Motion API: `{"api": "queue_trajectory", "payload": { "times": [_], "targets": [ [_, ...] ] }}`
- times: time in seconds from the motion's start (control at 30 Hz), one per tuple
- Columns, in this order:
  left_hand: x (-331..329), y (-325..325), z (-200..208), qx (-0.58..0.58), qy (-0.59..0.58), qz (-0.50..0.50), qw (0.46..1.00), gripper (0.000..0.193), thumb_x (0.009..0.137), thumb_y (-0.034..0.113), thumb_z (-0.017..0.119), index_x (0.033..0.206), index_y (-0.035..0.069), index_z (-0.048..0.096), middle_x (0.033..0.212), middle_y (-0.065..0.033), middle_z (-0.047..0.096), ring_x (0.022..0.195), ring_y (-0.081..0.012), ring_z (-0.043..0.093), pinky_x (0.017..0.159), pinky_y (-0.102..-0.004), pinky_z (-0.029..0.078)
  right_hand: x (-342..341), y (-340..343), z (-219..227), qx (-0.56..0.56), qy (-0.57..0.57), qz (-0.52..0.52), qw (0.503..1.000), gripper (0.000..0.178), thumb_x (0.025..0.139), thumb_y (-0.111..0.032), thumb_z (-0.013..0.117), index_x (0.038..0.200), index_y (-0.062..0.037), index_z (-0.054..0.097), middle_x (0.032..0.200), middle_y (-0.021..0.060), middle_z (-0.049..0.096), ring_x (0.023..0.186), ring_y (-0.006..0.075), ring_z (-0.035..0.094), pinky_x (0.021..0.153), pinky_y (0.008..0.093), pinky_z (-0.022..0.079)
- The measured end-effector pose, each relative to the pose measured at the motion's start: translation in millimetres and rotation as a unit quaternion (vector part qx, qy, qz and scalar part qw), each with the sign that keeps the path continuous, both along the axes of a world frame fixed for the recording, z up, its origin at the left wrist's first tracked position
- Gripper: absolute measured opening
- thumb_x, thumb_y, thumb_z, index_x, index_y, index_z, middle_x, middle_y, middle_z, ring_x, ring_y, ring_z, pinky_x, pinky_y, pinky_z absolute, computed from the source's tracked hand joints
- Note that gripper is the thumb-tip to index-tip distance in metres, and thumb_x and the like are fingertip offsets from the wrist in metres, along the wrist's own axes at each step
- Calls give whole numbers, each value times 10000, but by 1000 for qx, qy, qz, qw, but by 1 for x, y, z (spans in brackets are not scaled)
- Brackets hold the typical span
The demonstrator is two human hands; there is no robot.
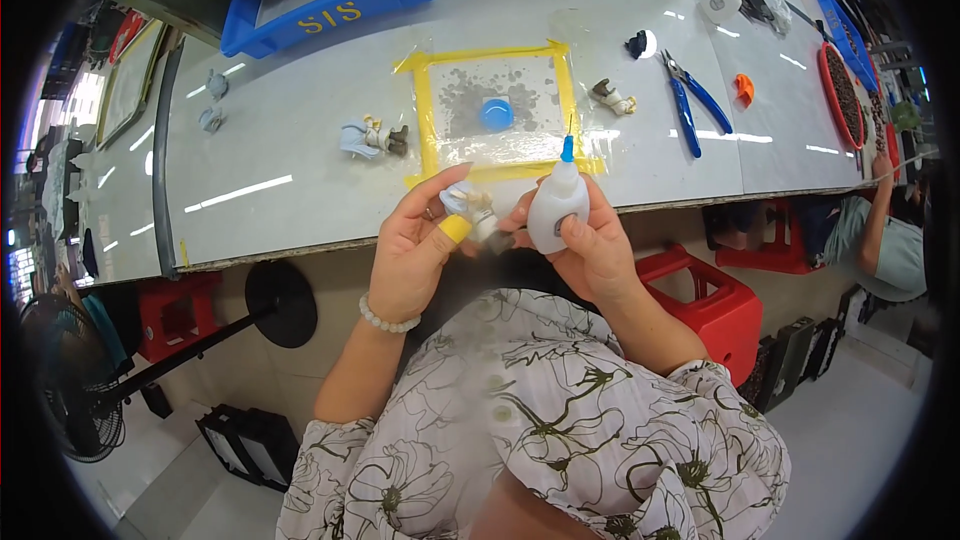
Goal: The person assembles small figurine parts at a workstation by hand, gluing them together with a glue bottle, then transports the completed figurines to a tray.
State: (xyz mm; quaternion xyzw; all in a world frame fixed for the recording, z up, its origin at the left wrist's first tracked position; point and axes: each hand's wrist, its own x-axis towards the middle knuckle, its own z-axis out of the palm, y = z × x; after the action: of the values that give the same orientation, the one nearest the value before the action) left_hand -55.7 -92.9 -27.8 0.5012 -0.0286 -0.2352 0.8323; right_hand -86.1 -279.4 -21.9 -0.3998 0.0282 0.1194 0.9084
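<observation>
My left hand [405, 245], its thumb wrapped in yellow, grips a small figurine [478, 206] with a pale blue top and dark base, slightly blurred. In my right hand [603, 255] is a white squeeze bottle [556, 208], needle upward on a blue tip [567, 149]. My right fingertips are close to the figurine's lower end; whether they touch it I cannot tell. Beyond both hands lies a spotted, wet-looking sheet [440, 130] edged with yellow tape, a round blue piece [497, 114] on it. Another figurine [368, 138] lies to its left, a smaller one [613, 97] to its right.
Blue-handled pliers [688, 110] and an orange piece [744, 90] lie at right. Farther off are a red tray [838, 105] of small brown pieces and another bottle [722, 3]. A blue bin [345, 15] stands far left. Below the table edge is a red stool [715, 315]; another person [885, 240] is at right.
</observation>
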Motion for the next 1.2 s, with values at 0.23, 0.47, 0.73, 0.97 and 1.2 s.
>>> {"api": "queue_trajectory", "payload": {
  "times": [0.23,0.47,0.73,0.97,1.2],
  "targets": [
    [-2,3,2,-64,44,5,997,397,874,66,466,1254,38,357,1089,-77,505,938,-138,534,745,-276,484,-2,-30,-3,-76,-18,-36,996,323,770,-54,572,1046,-64,404,837,83,563,609,125,528,502,224,431],
    [-6,0,0,-102,73,15,992,401,870,26,416,1256,30,306,1094,-213,491,931,-282,562,825,-383,480,-5,-43,-5,-156,-20,-104,982,391,728,-26,606,1061,-72,407,770,46,531,584,81,489,484,183,390],
    [-10,2,7,-112,93,-12,989,530,797,7,512,1279,44,294,1117,-210,456,874,-270,577,801,-345,483,4,-36,-1,-79,30,-151,985,284,777,-73,566,1015,-117,417,788,-3,491,568,23,381,420,150,246],
    [-9,0,21,-100,141,-25,985,623,789,-12,541,1313,85,219,1091,-186,444,840,-251,572,682,-357,533,7,-35,1,-90,34,-164,982,221,789,-69,550,976,-110,441,750,-19,481,511,7,335,389,152,198],
    [-10,5,19,-142,198,8,970,563,766,-20,568,1238,83,280,1080,-166,444,828,-253,565,626,-340,539,13,-42,9,-137,22,-191,972,222,791,-61,553,985,-102,455,748,-12,498,524,6,357,386,152,206]
  ]
}}
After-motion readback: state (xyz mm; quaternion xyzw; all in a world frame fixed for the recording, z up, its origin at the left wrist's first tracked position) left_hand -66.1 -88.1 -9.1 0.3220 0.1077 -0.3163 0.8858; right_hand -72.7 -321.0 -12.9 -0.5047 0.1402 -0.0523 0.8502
